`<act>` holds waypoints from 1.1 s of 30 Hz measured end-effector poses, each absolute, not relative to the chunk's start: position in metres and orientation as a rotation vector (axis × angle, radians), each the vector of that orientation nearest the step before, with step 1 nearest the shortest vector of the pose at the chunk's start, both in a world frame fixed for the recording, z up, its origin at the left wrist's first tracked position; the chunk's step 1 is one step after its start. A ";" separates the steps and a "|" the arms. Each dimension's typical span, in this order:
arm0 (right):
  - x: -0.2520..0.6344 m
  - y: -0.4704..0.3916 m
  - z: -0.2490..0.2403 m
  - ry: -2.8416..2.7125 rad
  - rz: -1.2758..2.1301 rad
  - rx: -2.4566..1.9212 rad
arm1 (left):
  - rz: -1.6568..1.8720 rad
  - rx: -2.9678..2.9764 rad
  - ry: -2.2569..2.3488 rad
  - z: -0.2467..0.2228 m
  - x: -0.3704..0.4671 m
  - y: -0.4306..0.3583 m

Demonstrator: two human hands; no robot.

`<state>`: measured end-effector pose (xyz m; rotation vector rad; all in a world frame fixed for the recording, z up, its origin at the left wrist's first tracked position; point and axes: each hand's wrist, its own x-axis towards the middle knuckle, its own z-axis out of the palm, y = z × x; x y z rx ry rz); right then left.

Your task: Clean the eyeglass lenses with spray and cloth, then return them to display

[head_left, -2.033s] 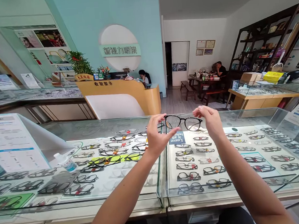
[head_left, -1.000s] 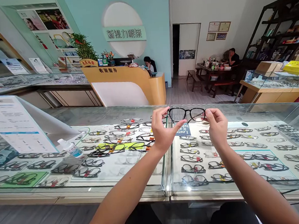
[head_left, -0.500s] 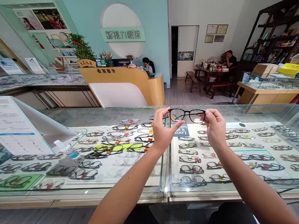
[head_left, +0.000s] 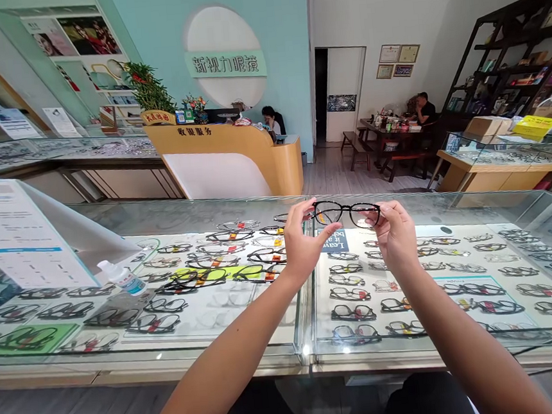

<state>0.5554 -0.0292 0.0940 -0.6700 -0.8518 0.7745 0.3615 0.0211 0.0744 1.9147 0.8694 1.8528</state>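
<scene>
A pair of black-framed glasses (head_left: pixel 347 213) is held up above the glass display case (head_left: pixel 312 352), lenses side by side. My left hand (head_left: pixel 303 243) grips the left end of the frame, with the thumb stretched below the left lens. At the right end, my right hand (head_left: pixel 397 232) pinches the frame, its fingers partly behind the right lens. Beneath the glass lie rows of eyeglasses (head_left: pixel 353 313), many with small coloured tags.
A small clear bottle (head_left: pixel 122 277) and a folded white sign (head_left: pixel 17 236) stand on the case at left. Beyond are a wooden reception counter (head_left: pixel 221 137) with a seated person (head_left: pixel 273 122), and another person (head_left: pixel 425 111) at a dark table.
The fingers of my right hand have shifted slightly left behind the right lens. The glasses stay almost in place, and the view has moved very slightly.
</scene>
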 end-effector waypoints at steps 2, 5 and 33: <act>0.555 -0.029 0.094 -0.842 0.799 -0.674 | 1.808 1.863 0.863 0.073 0.363 0.021; 0.556 -0.028 0.093 -0.852 0.831 -0.682 | 1.733 1.790 0.847 0.071 0.364 0.023; 0.584 -0.030 0.105 -1.580 0.950 -1.100 | 1.329 2.060 0.638 0.088 0.351 0.020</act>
